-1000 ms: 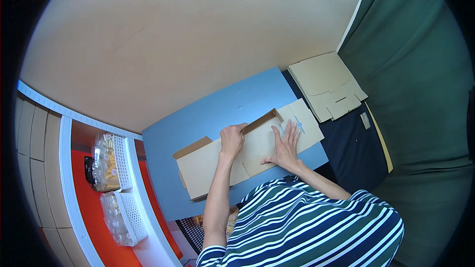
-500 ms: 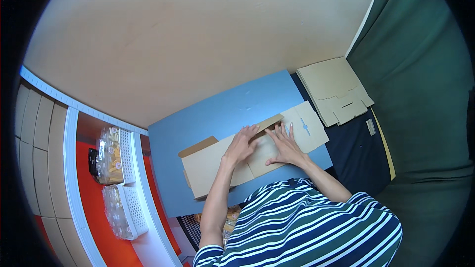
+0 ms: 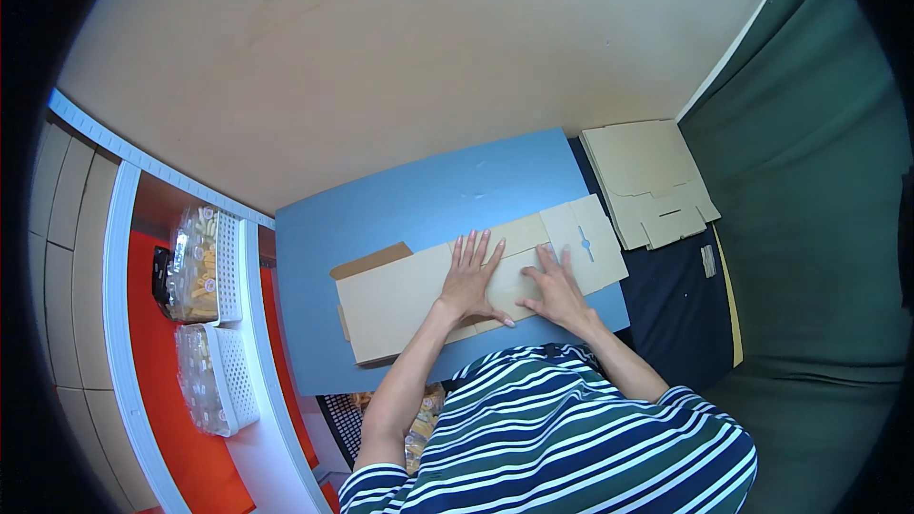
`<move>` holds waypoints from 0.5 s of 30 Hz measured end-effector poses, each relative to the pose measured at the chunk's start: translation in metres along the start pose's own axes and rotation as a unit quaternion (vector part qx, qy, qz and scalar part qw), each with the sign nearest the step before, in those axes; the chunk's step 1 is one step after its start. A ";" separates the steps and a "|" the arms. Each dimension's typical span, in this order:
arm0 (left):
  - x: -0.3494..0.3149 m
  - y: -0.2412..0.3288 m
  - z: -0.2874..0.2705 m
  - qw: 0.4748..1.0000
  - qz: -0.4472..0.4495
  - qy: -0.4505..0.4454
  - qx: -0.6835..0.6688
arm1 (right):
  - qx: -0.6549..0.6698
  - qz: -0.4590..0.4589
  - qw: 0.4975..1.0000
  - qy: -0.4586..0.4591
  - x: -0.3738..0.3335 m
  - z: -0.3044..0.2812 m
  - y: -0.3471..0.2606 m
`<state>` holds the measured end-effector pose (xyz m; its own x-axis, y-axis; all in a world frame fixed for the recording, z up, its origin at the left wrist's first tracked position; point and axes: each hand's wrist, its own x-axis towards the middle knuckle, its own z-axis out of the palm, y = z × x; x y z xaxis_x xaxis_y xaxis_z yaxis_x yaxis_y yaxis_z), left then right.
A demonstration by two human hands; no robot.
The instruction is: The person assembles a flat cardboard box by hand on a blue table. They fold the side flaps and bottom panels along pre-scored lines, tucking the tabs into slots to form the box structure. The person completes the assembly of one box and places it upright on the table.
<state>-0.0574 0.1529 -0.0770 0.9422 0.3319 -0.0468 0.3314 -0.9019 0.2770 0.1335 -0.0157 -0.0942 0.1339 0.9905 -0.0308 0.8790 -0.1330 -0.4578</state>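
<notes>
A long, partly folded cardboard box [image 3: 395, 305] lies slantwise on the blue tabletop [image 3: 381, 219]. Its right end is a flat panel with a small slot cut-out, through which the blue shows. At the far left edge a brown flap [image 3: 373, 260] stands out from it. My left hand [image 3: 466, 284] rests spread on the middle of the cardboard, fingers pointing to the far side. Flat beside it, to the right, my right hand [image 3: 555, 293] presses on the panel with fingers apart. Neither hand grips anything.
Flat folded cardboard boxes [image 3: 647, 171] are stacked at the right on a dark surface. White baskets [image 3: 228, 266] with clear packs stand on the left shelf. A dark basket [image 3: 340, 419] with packs sits below the table's near edge. A green curtain [image 3: 809, 228] hangs at right.
The raised far-side flap under my hands has been laid down flat. My left hand has opened out flat on the cardboard, while the right stays close to where it was.
</notes>
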 end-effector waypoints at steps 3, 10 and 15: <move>-0.002 0.004 -0.008 0.999 -0.035 -0.023 -0.018 | -0.072 -0.001 0.992 -0.108 0.015 -0.071 -0.029; 0.029 0.014 -0.021 0.990 -0.045 -0.130 0.028 | -0.130 -0.150 0.956 -0.216 0.073 -0.064 -0.012; 0.031 0.020 -0.015 0.997 -0.025 -0.078 -0.007 | -0.070 -0.221 0.959 -0.165 0.079 -0.043 0.011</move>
<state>-0.0226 0.1493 -0.0590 0.9214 0.3274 -0.2093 0.3777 -0.8811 0.2844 0.1737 0.0600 -0.0637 -0.3977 0.9051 -0.1508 0.8726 0.3222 -0.3671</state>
